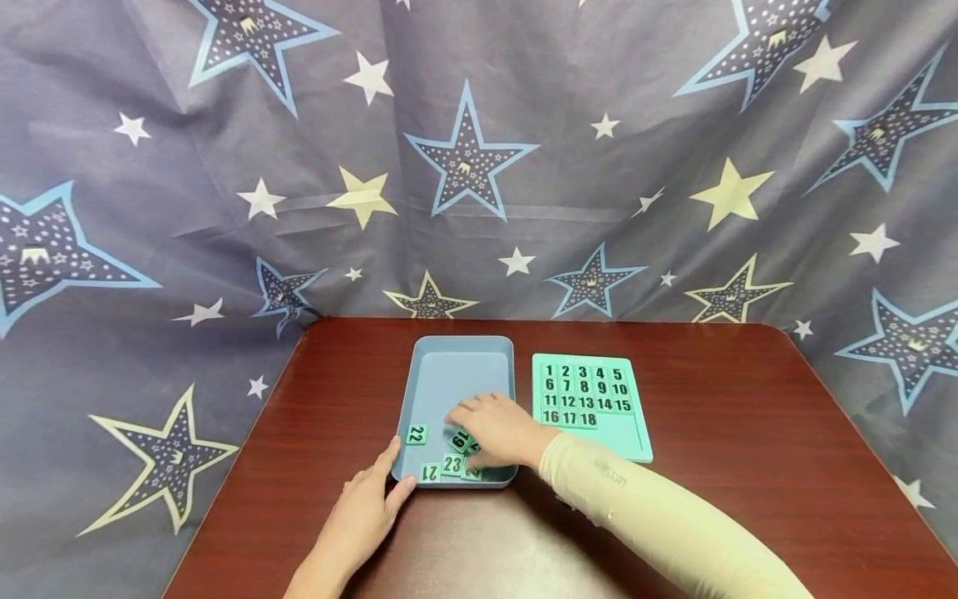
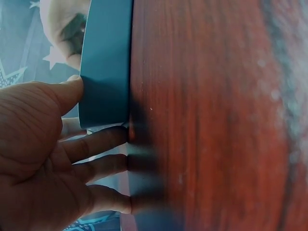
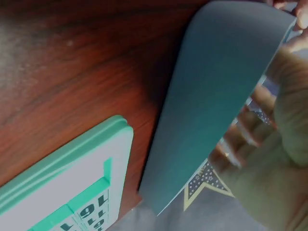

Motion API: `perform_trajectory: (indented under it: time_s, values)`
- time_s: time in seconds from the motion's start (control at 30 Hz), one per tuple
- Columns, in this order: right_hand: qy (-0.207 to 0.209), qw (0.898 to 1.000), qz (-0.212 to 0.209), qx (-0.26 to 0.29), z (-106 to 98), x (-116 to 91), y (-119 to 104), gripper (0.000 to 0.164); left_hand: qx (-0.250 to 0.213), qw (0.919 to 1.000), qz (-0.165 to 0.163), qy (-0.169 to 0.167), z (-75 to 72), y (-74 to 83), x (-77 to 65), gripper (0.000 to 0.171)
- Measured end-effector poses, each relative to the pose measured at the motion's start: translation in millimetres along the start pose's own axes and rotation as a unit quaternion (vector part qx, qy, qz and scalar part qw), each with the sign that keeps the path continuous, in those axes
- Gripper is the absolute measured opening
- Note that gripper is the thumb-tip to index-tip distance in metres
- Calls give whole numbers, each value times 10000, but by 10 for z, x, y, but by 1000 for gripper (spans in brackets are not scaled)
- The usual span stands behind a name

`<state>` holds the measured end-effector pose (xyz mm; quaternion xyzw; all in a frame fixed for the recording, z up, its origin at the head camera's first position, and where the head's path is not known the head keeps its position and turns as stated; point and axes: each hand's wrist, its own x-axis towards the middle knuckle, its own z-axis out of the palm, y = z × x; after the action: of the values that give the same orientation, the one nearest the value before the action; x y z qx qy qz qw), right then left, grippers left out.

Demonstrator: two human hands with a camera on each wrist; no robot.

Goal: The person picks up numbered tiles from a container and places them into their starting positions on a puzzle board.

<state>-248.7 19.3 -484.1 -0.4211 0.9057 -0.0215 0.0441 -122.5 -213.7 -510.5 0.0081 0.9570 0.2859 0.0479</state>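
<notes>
A blue-grey tray [image 1: 464, 370] lies on the table with several green number tiles near its front. At its front left corner, my left hand [image 1: 364, 507] touches the outside, thumb against the rim and other fingers spread and nearly straight. My right hand [image 1: 497, 428] reaches in over the right rim. Its curled fingers hold the tile 19 [image 1: 460, 441], which looks tilted; another tile is partly hidden beside it. Tiles 22 [image 1: 417, 434], 21 [image 1: 430, 472] and 23 [image 1: 452, 464] lie in the tray. Under the right thumb, one more tile [image 1: 472, 473] is partly covered.
Right of the tray lies a mint-green number board [image 1: 624, 448], filled from 1 to 18, with bare slots at its lower right. The dark red wooden table [image 1: 718, 399] ends at a star-patterned curtain [image 1: 569, 191]. My right forearm crosses just in front of the board.
</notes>
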Motion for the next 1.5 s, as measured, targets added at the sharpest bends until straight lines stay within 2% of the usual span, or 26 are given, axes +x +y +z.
perform_trajectory:
  time_s: [0.1,0.23,0.33,0.43,0.57,0.8,0.9,1.07,1.13,1.23,1.37,1.5]
  values:
    - [281,9992,247,141,-22,-4,77,64,-41,10000,-9,-26,14,-7,1,71]
    - [-1,9995,87,288,-52,-62,107,78,-64,10000,-38,-43,12,-10,-13,71]
    - [-232,9997,-20,-42,-49,-87,85,92,-67,10000,-22,13,-1,-12,-14,71]
    - [-165,9988,313,-326,-8,-75,87,92,-68,10000,7,46,-6,-12,-10,71]
    - [152,9969,754,-142,19,-54,120,79,-55,10000,19,17,5,-2,-7,71]
    - [563,9898,864,984,-122,-39,-4,39,-71,10000,4,-2,7,25,-4,70]
    - [497,9891,868,1083,-157,-8,-153,34,-74,10000,14,-11,2,25,-1,70]
    - [31,9973,291,671,-107,57,-405,44,-53,9999,-75,-71,10,5,-7,70]
    - [-33,9986,192,482,-61,74,-448,50,-64,9999,-99,-97,20,1,-5,70]
    - [6,9990,303,336,-8,71,-427,63,-103,9999,-55,-99,31,7,4,70]
    - [4,9978,487,450,37,46,-322,78,-99,9999,-7,-30,16,12,-2,70]
    - [-36,9957,575,725,64,17,-249,81,-45,10000,-29,-9,0,3,-13,70]
